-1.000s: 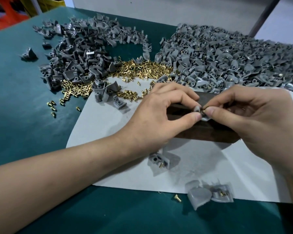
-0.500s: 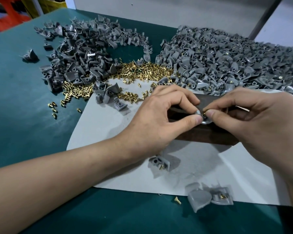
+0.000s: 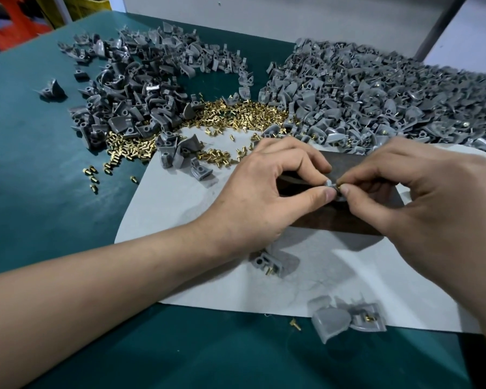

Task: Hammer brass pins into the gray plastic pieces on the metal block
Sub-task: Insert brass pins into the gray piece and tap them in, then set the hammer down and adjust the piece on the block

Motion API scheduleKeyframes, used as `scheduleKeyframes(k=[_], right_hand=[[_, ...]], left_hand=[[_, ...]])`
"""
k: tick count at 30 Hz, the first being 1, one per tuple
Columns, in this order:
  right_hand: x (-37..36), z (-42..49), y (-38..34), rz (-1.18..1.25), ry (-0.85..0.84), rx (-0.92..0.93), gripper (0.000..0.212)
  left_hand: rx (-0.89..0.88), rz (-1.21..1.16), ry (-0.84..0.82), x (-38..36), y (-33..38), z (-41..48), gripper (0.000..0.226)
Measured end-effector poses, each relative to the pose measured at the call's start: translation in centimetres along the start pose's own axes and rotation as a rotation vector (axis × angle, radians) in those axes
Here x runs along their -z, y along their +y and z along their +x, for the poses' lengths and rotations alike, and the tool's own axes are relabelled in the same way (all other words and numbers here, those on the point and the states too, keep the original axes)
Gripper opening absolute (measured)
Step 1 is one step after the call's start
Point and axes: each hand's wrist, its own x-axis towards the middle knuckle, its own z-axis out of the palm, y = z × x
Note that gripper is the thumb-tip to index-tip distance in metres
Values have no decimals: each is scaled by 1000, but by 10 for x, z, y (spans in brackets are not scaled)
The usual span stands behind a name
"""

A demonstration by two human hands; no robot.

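Starting at the left, the teal table (image 3: 40,178) carries a heap of darker gray pieces (image 3: 135,91), and a spill of loose brass pins (image 3: 236,116) runs from it toward the middle. A pale sheet (image 3: 208,220) covers the near table.

The left hand (image 3: 267,192) reaches in over the sheet. Its thumb and bent forefinger pinch 1 gray plastic piece (image 3: 329,183), held just above the dark metal block (image 3: 334,217); whether the piece touches the block cannot be told. Right against the piece is 1 brass pin (image 3: 337,186), pinched between the thumb and forefinger of the right hand (image 3: 427,197), whose other fingers are curled under. Beyond that hand lies a larger, lighter gray heap (image 3: 376,96), several pieces showing brass.

The step looks like seating the pin in the piece's hole by hand before any hammering; no hammer is in view. To do it well, line the pin up with the hole, push it in straight, and set the piece flat on the block so that a blow drives it squarely.

The pin's long axis seems to run roughly left to right, its inner end toward the piece. It is too small to tell head from tip.
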Motion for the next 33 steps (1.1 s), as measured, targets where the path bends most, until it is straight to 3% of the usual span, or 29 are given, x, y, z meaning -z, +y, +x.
scheduleKeyframes(k=[12, 17, 19, 22, 24, 29, 33], right_hand=[[8, 11, -3, 2, -105, 14, 7], [18, 16, -7, 125, -235, -139, 7], [25, 13, -3, 282, -248, -222, 13], [47, -1, 5, 396, -216, -336, 39], [66, -20, 23, 266, -224, -420, 47], [67, -101, 130, -245, -217, -669, 45], [60, -151, 167, -276, -176, -945, 83]], left_hand=[[25, -35, 23, -2, 1, -2, 10], [47, -33, 12, -2, 2, -2, 10], [64, -55, 7, -2, 1, -2, 10], [90, -79, -6, 0, -1, -1, 11], [87, -82, 6, 0, -2, -1, 10], [114, -162, 39, 0, -3, -1, 12], [112, -180, 36, 0, -3, -1, 14]])
